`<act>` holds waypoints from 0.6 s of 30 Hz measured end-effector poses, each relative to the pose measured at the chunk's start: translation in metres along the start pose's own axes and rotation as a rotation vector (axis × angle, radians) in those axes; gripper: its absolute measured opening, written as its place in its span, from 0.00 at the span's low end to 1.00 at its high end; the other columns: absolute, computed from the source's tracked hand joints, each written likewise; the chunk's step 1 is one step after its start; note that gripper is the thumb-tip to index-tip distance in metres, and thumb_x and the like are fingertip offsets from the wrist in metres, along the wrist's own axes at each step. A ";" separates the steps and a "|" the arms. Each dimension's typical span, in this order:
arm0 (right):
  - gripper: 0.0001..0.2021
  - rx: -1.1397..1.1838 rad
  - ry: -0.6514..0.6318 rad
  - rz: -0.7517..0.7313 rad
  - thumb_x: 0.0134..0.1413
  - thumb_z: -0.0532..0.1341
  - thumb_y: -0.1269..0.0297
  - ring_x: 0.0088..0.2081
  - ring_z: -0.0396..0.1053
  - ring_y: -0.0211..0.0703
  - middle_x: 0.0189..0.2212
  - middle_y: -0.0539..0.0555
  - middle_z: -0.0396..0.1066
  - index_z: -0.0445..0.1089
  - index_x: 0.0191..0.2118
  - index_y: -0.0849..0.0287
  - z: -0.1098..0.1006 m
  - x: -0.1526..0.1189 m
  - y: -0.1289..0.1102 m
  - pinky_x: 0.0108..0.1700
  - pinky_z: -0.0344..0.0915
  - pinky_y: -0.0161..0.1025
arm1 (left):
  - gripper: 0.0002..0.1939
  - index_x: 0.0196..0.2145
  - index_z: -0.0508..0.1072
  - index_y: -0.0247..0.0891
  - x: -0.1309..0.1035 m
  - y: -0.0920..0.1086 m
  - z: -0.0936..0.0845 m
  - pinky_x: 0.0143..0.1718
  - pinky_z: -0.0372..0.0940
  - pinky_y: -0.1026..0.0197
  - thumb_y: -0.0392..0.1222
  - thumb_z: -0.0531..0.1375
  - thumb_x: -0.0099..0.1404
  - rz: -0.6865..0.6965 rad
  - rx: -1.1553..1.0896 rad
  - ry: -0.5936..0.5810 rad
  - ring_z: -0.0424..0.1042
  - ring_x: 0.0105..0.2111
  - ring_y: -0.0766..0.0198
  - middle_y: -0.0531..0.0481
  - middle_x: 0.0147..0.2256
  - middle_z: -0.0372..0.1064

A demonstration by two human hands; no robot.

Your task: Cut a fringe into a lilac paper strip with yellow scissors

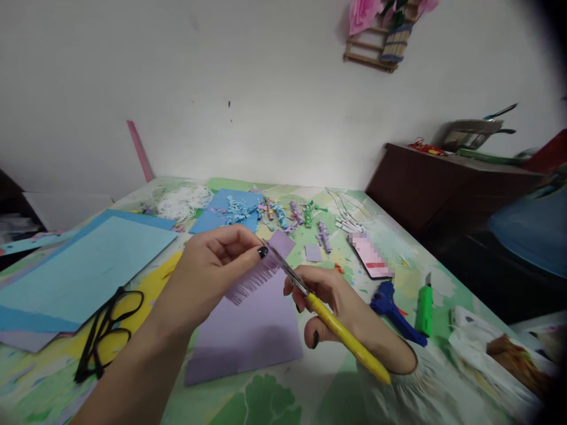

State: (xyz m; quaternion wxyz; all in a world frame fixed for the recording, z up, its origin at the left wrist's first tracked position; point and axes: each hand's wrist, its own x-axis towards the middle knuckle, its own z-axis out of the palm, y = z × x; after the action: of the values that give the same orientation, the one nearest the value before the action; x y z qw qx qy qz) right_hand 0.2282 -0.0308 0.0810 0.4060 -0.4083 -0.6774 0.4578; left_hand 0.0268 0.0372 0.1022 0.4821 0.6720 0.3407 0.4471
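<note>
My left hand pinches a strip of purple paper between thumb and fingers. Its lower edge is cut into a fine fringe, while the far right end is still plain. In my right hand is a pair of scissors with yellow handles, its fingers around the handles. The blades lie across the strip beside my left thumb; whether they are parted is hard to make out. Below both hands a larger purple sheet lies on the table, and a small purple square lies just beyond.
Blue sheets and black glasses lie on the left. Several curled paper pieces and white string are at the back. To the right are a pink phone, a blue glue gun and a green utility knife, blade out.
</note>
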 end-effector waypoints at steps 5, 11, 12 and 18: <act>0.24 0.042 -0.029 0.009 0.39 0.72 0.48 0.26 0.53 0.39 0.25 0.47 0.58 0.67 0.34 0.60 -0.002 -0.001 0.001 0.26 0.50 0.36 | 0.06 0.26 0.74 0.43 0.001 -0.002 -0.001 0.17 0.57 0.72 0.41 0.63 0.61 -0.013 -0.036 -0.021 0.63 0.19 0.73 0.58 0.20 0.69; 0.22 0.061 -0.043 0.019 0.39 0.73 0.52 0.27 0.53 0.39 0.27 0.48 0.59 0.67 0.36 0.61 -0.003 -0.001 0.002 0.28 0.50 0.36 | 0.07 0.25 0.74 0.42 0.001 -0.005 -0.002 0.17 0.56 0.72 0.41 0.64 0.60 -0.055 -0.122 -0.036 0.62 0.18 0.73 0.58 0.19 0.67; 0.22 0.062 -0.046 0.015 0.40 0.73 0.52 0.27 0.53 0.39 0.27 0.48 0.60 0.68 0.36 0.61 -0.003 -0.001 0.003 0.28 0.50 0.36 | 0.07 0.25 0.74 0.42 0.002 -0.005 -0.002 0.17 0.56 0.72 0.41 0.64 0.60 -0.064 -0.139 -0.039 0.62 0.18 0.73 0.58 0.19 0.67; 0.21 0.037 -0.059 0.012 0.41 0.72 0.53 0.27 0.53 0.39 0.27 0.48 0.60 0.68 0.37 0.60 -0.004 -0.002 0.002 0.28 0.50 0.37 | 0.06 0.24 0.75 0.41 0.002 0.001 0.002 0.22 0.62 0.68 0.38 0.63 0.58 -0.102 -0.233 -0.029 0.68 0.22 0.67 0.55 0.18 0.67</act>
State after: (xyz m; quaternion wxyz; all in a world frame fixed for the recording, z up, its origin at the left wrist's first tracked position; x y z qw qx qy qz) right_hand 0.2329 -0.0313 0.0793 0.3905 -0.3914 -0.6780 0.4844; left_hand 0.0289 0.0378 0.1037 0.5839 0.5997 0.3131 0.4487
